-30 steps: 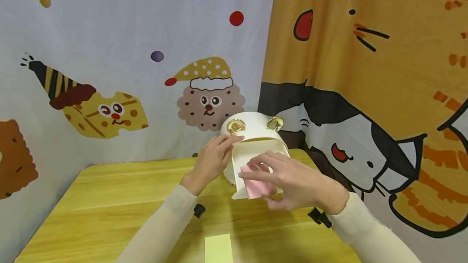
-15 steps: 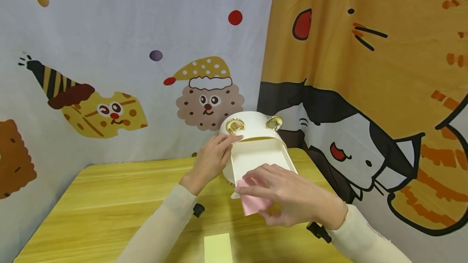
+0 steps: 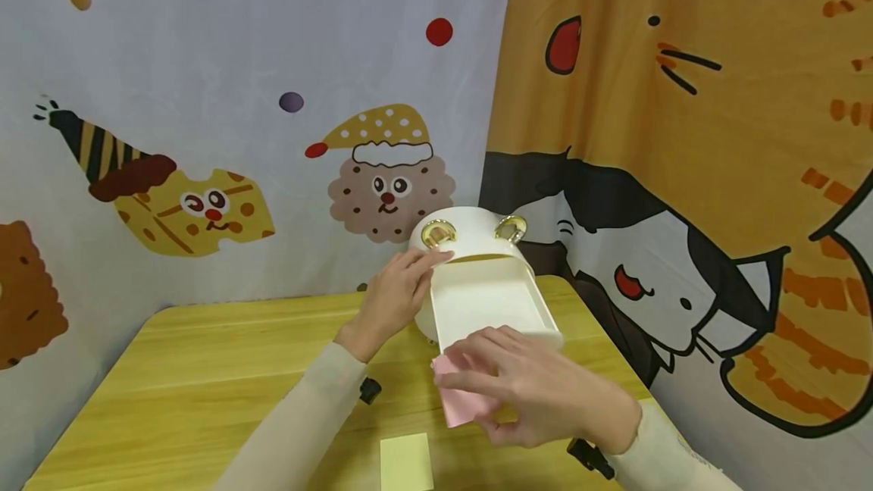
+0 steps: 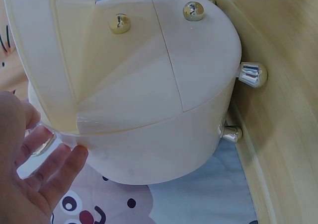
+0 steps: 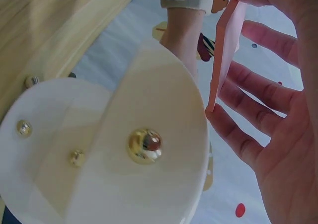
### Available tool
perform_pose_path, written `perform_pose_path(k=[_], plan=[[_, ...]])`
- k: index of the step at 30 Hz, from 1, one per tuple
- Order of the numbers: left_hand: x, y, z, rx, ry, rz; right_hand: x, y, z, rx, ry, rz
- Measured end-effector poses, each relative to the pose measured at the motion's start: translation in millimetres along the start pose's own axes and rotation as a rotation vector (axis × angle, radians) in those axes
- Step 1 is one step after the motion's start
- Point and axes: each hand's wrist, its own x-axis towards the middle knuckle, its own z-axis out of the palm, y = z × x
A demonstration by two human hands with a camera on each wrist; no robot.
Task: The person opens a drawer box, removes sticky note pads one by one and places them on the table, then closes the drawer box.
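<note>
A white rounded organizer box (image 4: pixel 189 144) with gold knobs and gold-rimmed ears stands on the table, its upper drawer (image 3: pixel 487 298) slid out toward me. The drawer's front carries a round gold knob (image 5: pixel 145 146). My left hand (image 3: pixel 392 294) rests on the box's left side near the upper rim, and its fingertips touch the shell in the left wrist view. My right hand (image 3: pixel 539 385) pinches a pink sticky note pad (image 5: pixel 226 55) between thumb and fingertips, just in front of the drawer. Whether any right finger touches the drawer front is unclear.
A yellow sticky note pad (image 3: pixel 406 462) lies on the wooden table (image 3: pixel 225 370) near its front edge. Behind the box hangs a cartoon-printed curtain (image 3: pixel 239 36), close to the table's back and right edges.
The drawer has come further out of the box toward me. My right hand has moved the same way, still pinching the pink pad, while the left hand keeps its place.
</note>
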Motion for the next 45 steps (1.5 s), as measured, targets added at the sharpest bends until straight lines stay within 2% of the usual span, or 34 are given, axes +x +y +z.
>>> perform_pose_path(k=[5, 11, 19, 29, 36, 39, 45], plan=[[0.6, 0.1, -0.2, 0.006, -0.003, 0.004, -3.5, -6.1, 7.0, 0.045, 0.002, -0.002], [0.8, -0.3, 0.3, -0.004, -0.025, -0.017, -10.9, -15.4, 18.8, 0.028, -0.010, -0.021], [0.0, 1.4, -0.4, 0.004, -0.002, 0.000, -23.5, -26.3, 37.7, 0.100, -0.056, -0.009], [-0.4, 0.9, 0.1, -0.003, -0.014, -0.016, -37.9, -33.9, 61.7, 0.171, -0.145, -0.004], [-0.8, 0.5, -0.3, -0.005, -0.010, -0.009, -48.8, -34.1, 75.0, 0.270, -0.297, 0.088], [-0.8, -0.2, 0.4, -0.003, -0.008, -0.005, -52.0, -32.4, 80.7, 0.303, -0.320, 0.123], [-1.0, -0.9, 2.3, 0.003, -0.004, 0.007, -59.1, -28.7, 92.5, 0.301, -0.337, 0.141]])
